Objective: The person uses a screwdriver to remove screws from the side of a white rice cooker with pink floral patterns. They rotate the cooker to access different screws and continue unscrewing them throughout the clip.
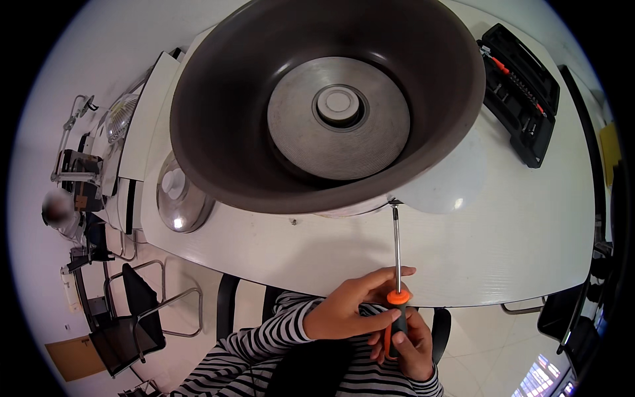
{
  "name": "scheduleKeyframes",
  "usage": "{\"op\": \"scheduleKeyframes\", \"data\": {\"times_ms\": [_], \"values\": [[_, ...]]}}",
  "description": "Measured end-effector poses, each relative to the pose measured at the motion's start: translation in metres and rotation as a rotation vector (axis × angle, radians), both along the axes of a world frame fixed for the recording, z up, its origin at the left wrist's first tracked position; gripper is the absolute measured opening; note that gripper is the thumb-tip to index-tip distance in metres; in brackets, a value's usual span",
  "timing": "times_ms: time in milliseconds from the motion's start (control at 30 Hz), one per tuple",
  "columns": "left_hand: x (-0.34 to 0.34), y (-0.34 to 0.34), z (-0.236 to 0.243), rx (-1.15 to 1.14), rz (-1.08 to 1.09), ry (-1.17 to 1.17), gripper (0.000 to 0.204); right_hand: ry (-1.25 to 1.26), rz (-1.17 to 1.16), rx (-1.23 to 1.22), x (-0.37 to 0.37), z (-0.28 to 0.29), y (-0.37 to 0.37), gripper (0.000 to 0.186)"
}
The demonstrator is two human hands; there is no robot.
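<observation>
A long screwdriver (pixel 397 248) with an orange and dark grey handle points away from me, its tip reaching under the rim of a big brown rice cooker body (pixel 218 126). My right hand (pixel 415 345) is wrapped round the handle. Higher up, my left hand (pixel 360 306) closes on the screwdriver near its orange collar, thumb across the handle and fingers by the shaft. Inside the cooker body, a round metal heating plate (pixel 291 122) with a central button (pixel 338 104) lies exposed. What the tip touches is mostly hidden under the rim. A small screw-like piece (pixel 294 221) lies on the table.
The cooker stands on a white table (pixel 529 245). Left of it lies a shiny metal lid (pixel 182 210) with a white knob; to its right is a whitish translucent round piece (pixel 443 182). An opened black tool case (pixel 522 99) sits far right. Beyond the left edge stands a black chair (pixel 142 304).
</observation>
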State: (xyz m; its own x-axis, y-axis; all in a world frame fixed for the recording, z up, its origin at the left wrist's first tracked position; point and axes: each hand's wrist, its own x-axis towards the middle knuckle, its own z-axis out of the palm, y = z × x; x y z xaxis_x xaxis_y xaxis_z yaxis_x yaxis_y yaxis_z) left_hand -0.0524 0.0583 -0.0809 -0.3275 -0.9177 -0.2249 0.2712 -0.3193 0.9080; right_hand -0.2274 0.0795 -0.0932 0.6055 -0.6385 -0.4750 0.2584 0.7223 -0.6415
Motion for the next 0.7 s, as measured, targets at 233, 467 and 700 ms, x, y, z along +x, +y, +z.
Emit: {"op": "scheduleKeyframes", "data": {"times_ms": [233, 467, 700], "values": [[-0.003, 0.0, 0.002, -0.046, 0.006, -0.311, 0.045, 0.173, -0.055, -0.246, 0.005, 0.002, 0.0, 0.03], [0.002, -0.001, 0.005, -0.01, -0.029, -0.132, 0.048, -0.203, 0.011, 0.331, -0.008, -0.002, -0.006, 0.043], [0.003, 0.003, -0.003, -0.039, -0.033, -0.081, 0.052, 0.044, -0.002, -0.012, -0.001, 0.005, -0.002, 0.032]]}}
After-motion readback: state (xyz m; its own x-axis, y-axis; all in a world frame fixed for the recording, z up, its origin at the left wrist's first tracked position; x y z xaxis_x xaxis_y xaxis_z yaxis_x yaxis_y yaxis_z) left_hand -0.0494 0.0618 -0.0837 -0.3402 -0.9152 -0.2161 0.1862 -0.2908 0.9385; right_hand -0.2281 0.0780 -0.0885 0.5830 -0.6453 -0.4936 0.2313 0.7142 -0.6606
